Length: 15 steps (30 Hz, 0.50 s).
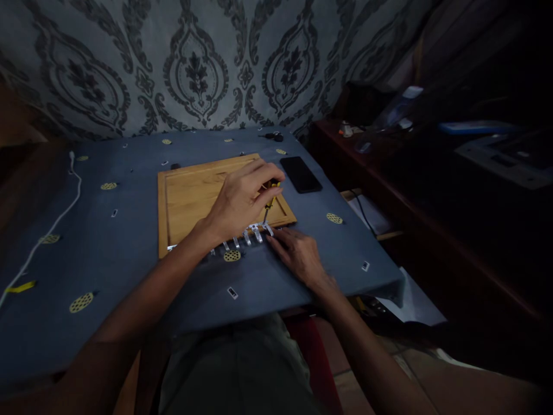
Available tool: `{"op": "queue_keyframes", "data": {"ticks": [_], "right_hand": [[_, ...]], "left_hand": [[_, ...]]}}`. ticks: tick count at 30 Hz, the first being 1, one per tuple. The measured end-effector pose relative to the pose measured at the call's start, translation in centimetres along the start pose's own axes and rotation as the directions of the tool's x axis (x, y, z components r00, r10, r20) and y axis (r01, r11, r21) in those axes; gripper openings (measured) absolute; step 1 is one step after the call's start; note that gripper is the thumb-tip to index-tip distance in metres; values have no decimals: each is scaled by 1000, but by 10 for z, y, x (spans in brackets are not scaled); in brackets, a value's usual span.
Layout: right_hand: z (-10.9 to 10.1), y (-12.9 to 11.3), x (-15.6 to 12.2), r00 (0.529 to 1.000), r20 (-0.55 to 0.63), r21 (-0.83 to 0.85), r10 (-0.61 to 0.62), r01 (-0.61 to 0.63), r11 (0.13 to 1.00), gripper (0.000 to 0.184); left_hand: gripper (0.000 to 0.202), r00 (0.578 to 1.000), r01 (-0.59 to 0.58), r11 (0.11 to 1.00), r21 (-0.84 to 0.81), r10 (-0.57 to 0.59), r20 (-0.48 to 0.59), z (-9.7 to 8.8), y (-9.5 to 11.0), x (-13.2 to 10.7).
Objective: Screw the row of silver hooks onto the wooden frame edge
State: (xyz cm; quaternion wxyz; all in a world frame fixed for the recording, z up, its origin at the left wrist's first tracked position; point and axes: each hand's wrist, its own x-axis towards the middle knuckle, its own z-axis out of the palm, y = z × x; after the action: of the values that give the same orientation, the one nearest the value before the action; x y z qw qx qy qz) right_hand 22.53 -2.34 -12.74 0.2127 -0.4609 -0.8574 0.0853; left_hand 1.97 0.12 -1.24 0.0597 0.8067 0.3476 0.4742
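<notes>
My left hand (242, 199) is closed around a small screwdriver with a yellow and black handle (272, 193), held upright with its tip down on a metal strip with several hooks (246, 236). The strip lies along the near edge of a wooden board (190, 190). My right hand (296, 253) rests flat on the blue cloth with fingers stretched toward the right end of the strip, pressing it. A yellow perforated disc (232, 255) lies just in front of the strip.
The board sits on a table covered with blue cloth (108, 248) scattered with yellow discs and small tags. A black phone (301, 174) lies right of the board. A white cable (56, 213) runs along the left. Dark wooden furniture (432, 190) stands to the right.
</notes>
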Motion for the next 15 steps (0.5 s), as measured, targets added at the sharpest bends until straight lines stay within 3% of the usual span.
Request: {"op": "queue_keyframes", "data": {"ticks": [15], "right_hand": [[0,-1,0,1000,9,-4,17,-17,1000,36]], "left_hand": [[10,1000,12,1000,0,-12,22,4,-4,-2]]}}
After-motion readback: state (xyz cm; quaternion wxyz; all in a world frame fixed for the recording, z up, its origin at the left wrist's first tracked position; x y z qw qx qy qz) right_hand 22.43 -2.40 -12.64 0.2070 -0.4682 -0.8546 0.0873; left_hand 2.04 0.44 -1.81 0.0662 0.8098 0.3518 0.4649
